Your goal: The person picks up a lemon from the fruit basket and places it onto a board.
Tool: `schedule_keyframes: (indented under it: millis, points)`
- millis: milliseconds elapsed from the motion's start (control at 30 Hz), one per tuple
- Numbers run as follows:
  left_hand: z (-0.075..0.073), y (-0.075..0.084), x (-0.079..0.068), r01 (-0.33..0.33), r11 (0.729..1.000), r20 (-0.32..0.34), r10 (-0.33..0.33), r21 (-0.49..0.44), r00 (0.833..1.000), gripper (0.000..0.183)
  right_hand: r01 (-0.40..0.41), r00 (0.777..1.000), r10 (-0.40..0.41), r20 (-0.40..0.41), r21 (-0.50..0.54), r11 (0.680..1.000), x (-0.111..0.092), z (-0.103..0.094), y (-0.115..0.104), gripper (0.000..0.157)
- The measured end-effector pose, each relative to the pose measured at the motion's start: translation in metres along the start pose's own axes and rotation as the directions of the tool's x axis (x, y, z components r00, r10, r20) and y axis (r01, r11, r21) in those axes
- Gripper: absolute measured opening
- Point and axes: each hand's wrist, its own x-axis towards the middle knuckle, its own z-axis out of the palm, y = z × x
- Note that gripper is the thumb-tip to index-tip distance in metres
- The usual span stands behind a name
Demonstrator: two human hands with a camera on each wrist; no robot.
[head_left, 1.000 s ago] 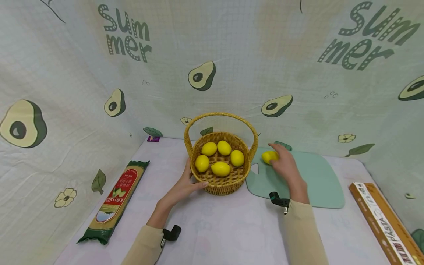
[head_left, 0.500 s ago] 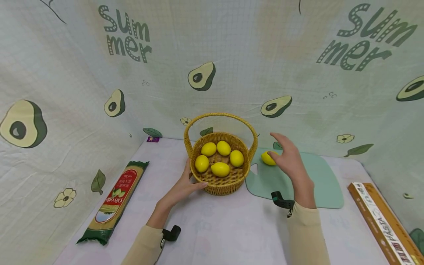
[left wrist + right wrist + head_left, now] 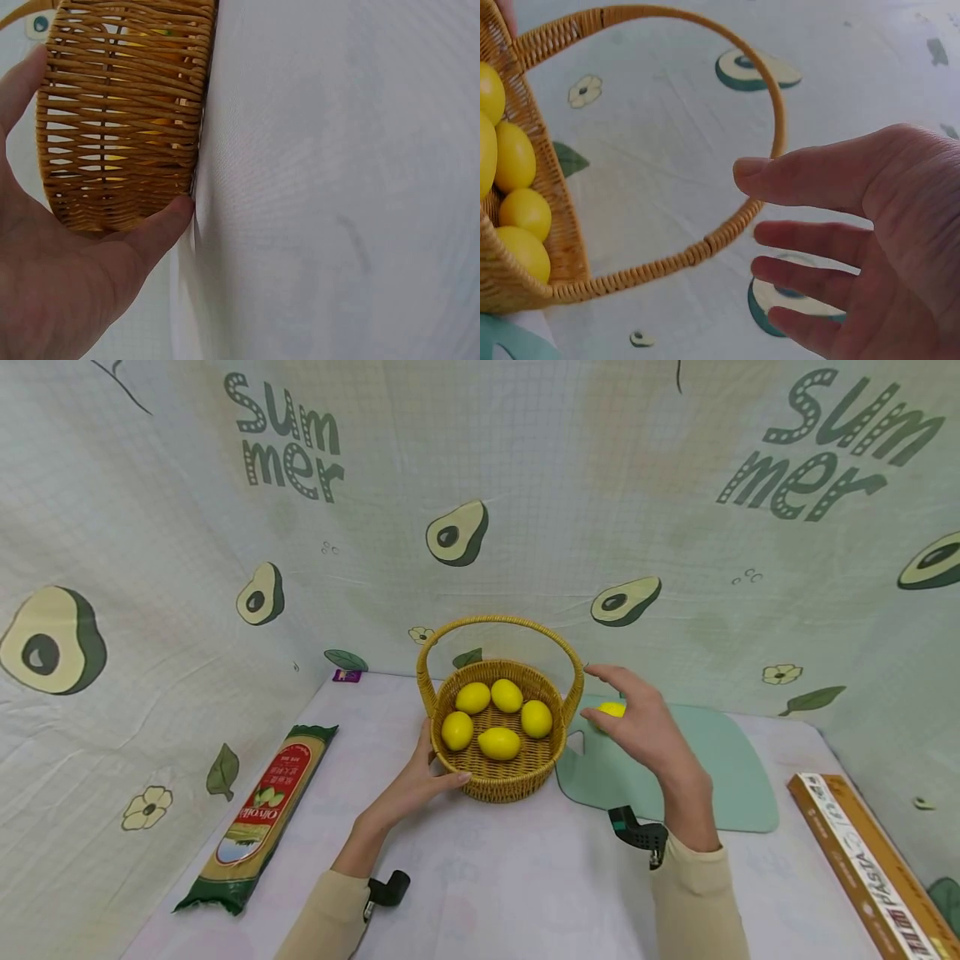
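Observation:
A round wicker basket (image 3: 504,789) with a tall hoop handle stands mid-table, holding several yellow lemons (image 3: 499,743). My left hand (image 3: 411,789) grips its near left side, thumb along the front; in the left wrist view, the hand (image 3: 67,270) spans the woven wall. My right hand (image 3: 643,727) is raised beside the basket, fingers and thumb spread with nothing between them. Behind that hand, another lemon (image 3: 612,708) lies on a pale green cutting board (image 3: 720,768), partly hidden. In the right wrist view, the thumb overlaps the basket handle (image 3: 778,112).
A green-ended pack of pasta (image 3: 262,814) lies at the left. Along the right edge is a long orange and white pasta box (image 3: 870,868). A small purple packet (image 3: 347,676) sits at the back left. Printed cloth (image 3: 525,468) hangs behind the table.
My right hand has let go of the lemon on the board, lifted and spread, then shifted left toward the basket handle. My left hand and the basket have stayed put.

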Motion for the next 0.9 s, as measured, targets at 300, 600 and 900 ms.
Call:
schedule_keyframes:
  millis: [300, 600, 900]
  points:
    - [0.000, -0.002, 0.000, 0.029, 1.000, -0.011, -0.029, 0.003, 1.000, 0.121, 0.087, 0.996, -0.087, 0.023, 0.017, 0.996, -0.003, 0.011, -0.019, 0.055]
    - [-0.001, -0.001, -0.002, 0.028, 1.000, -0.002, -0.028, 0.002, 1.000, 0.121, 0.108, 0.979, -0.106, 0.173, -0.005, 0.994, 0.006, 0.052, -0.035, 0.057]
    - [-0.001, 0.001, -0.001, 0.017, 1.000, 0.009, -0.017, -0.014, 1.000, 0.116, 0.099, 0.960, -0.083, 0.266, -0.046, 0.994, 0.012, 0.090, -0.028, 0.057]
